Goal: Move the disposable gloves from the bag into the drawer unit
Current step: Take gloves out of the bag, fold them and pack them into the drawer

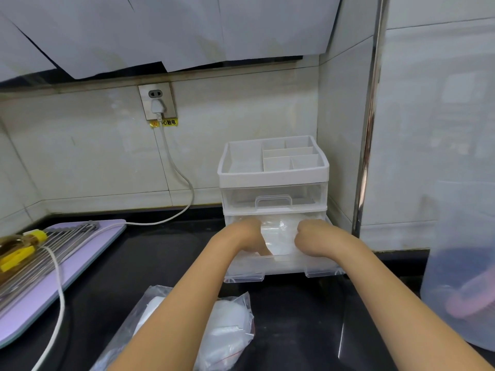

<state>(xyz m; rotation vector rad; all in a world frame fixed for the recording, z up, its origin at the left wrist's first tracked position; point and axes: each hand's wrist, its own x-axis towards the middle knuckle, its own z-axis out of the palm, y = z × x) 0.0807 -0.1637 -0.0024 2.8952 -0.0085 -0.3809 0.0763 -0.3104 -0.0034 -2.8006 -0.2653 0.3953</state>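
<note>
On the black counter [166, 263], pushed into the wall corner, stands the white-and-clear drawer unit [273, 180]. From my remote feed:

- Top tray [241, 159] is divided into compartments. Upper drawer [273, 196] is closed, with its handle facing me.
- Bottom drawer [284, 267] is pulled out toward the camera. The gloves [280, 234] lie inside it as a clear, crinkled plastic wad between the two hands.
- Left hand [245, 235] is bent at the wrist, with its fingers curling down into the drawer. One fingertip [263, 251] touches the plastic. I cannot tell whether it grips.
- Right hand [313, 236] has its knuckles up and looks clenched at the wad's right edge. Its fingertips are hidden, so I cannot tell whether it pinches anything.
- Bag [227, 330] lies on the counter nearer the camera, well in front of the drawer. It is clear, with white contents inside (a red strip shows along one edge), and the left forearm crosses over it.
- Wall socket [157, 101] holds a white plug [156, 107]. A yellow label [164, 122] sits just beneath it, and I can read 心触电 (the first part is too blurred). The cord [184, 188] runs down to the counter and off left.
- A lilac board [34, 303] at far left carries a metal rack [40, 253] and a yellow-capped bottle [16, 245]. The bottle's label is unreadable.
- A translucent tub [463, 277] stands at far right, with something pink blurred inside.
</note>
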